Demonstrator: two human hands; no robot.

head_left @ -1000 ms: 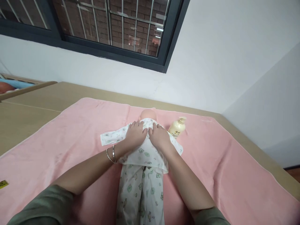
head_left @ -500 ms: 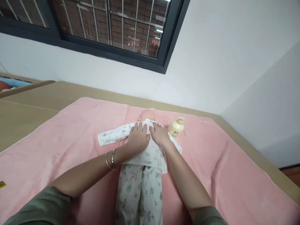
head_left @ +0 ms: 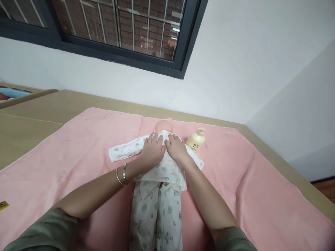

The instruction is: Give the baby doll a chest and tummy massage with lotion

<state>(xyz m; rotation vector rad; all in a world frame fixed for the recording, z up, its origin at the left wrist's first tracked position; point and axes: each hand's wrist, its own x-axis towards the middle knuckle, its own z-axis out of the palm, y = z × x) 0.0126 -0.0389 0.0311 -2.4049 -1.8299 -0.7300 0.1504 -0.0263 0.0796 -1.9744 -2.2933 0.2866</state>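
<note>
Two flat hands on the chest of a baby doll (head_left: 159, 174), side by side.

The doll lies on its back on the pink towel (head_left: 78, 146), its long axis running from 6 o'clock, the legs near the person, to 12 o'clock, the head. The left hand (head_left: 153, 150) and the right hand (head_left: 176, 149) rest with fingers spread and pointing to 12 o'clock; they grip nothing, only press the printed shirt (head_left: 163, 170). One empty sleeve (head_left: 125, 150) stretches toward 9 o'clock, nearer the left hand. The lotion pump bottle (head_left: 195, 140) lies at 2 o'clock, just beside the right hand.
</note>
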